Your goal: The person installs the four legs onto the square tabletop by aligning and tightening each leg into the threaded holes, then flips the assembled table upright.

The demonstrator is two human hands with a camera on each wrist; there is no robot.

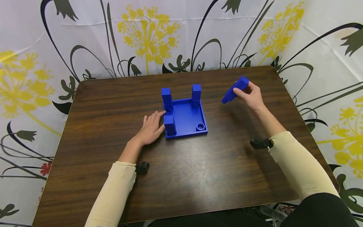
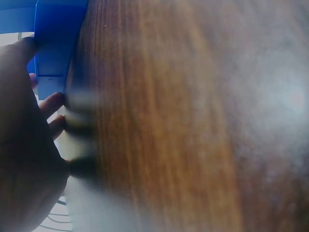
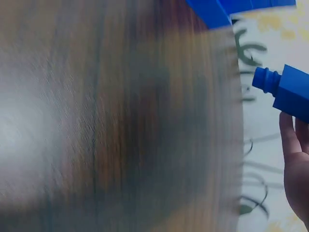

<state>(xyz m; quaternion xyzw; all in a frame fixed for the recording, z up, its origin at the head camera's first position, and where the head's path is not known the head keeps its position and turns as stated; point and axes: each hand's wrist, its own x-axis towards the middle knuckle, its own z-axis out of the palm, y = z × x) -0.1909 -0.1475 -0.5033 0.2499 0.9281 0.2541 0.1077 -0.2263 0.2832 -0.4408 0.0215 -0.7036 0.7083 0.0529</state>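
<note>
- right hand (image 1: 252, 96): fingers pinching a leg (image 1: 236, 89), tilted in mid-air right of the tray (image 1: 185, 116), peg (image 3: 266, 80) lowermost.
- left hand (image 1: 151, 127): fingers outstretched, touching the tray's left side.
- tray: on the table (image 1: 193, 176), posts (image 1: 196, 94) upright at three corners, ring (image 1: 200, 130) at the near right.

I log the left arm (image 1: 114, 189) reaching forward over the table (image 1: 193, 176); left hand (image 1: 151, 126) low, left of the table's centre, fingers extended and parted. I read the right arm (image 1: 300, 164) over the table's right side; right hand (image 1: 252, 96) raised above the table, thumb and fingers pinching.
</note>
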